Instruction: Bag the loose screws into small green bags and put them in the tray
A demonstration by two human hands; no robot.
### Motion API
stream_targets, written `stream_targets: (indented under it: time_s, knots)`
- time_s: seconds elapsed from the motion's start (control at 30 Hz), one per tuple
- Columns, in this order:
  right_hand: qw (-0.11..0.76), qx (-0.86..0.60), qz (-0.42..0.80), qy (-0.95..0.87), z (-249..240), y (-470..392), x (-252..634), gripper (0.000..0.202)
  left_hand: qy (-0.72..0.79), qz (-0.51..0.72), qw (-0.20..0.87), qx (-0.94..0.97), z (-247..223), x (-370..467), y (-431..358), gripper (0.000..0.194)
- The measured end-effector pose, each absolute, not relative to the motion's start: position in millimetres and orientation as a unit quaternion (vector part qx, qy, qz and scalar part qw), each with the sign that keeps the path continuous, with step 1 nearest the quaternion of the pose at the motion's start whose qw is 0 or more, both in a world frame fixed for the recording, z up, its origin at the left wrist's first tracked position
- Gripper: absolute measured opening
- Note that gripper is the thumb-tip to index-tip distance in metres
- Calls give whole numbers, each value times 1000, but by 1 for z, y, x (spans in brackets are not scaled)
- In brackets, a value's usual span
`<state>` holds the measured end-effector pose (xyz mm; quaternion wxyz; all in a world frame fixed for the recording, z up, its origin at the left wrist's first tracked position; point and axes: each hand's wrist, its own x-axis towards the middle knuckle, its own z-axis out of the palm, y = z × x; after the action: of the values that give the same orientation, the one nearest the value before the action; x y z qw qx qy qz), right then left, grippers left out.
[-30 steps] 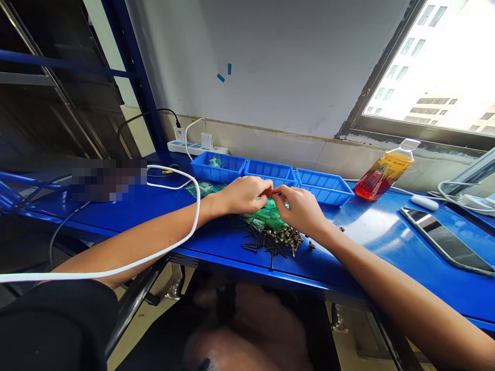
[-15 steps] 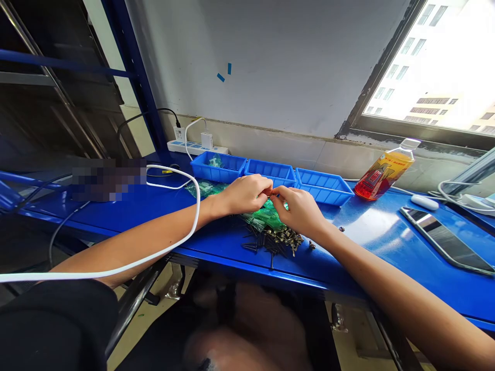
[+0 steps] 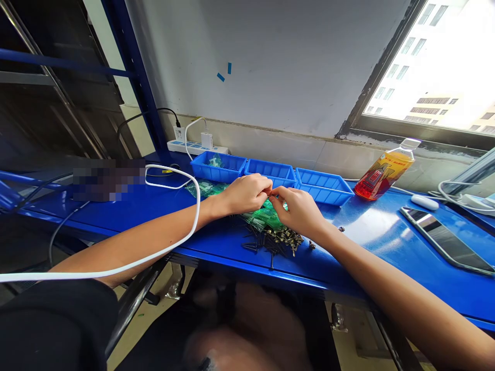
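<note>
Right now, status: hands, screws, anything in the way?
Left hand, right hand: fingertips pinched close together, any held piece too small to tell. Screws heaped beside green bag. White cable crosses view of left forearm.

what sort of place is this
Probably a small indoor workshop or assembly bench: dark screws lie heaped on a blue table, with three blue trays lined up along the back.

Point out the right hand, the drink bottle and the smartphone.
Right hand [image 3: 300,207], head view: back of the hand.
Drink bottle [image 3: 383,172], head view: middle of its label.
Smartphone [image 3: 445,239], head view: middle of its dark screen.
</note>
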<state>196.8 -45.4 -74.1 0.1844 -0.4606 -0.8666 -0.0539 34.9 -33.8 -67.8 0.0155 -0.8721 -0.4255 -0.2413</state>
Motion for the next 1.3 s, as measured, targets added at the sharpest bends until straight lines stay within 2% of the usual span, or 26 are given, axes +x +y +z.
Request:
stream_targets:
  time_s: [1.3]
  knots:
    - [170,-460,-59,-869,-74,-45,196,22,-435,-224,13,-872,-69,34,-32,21]
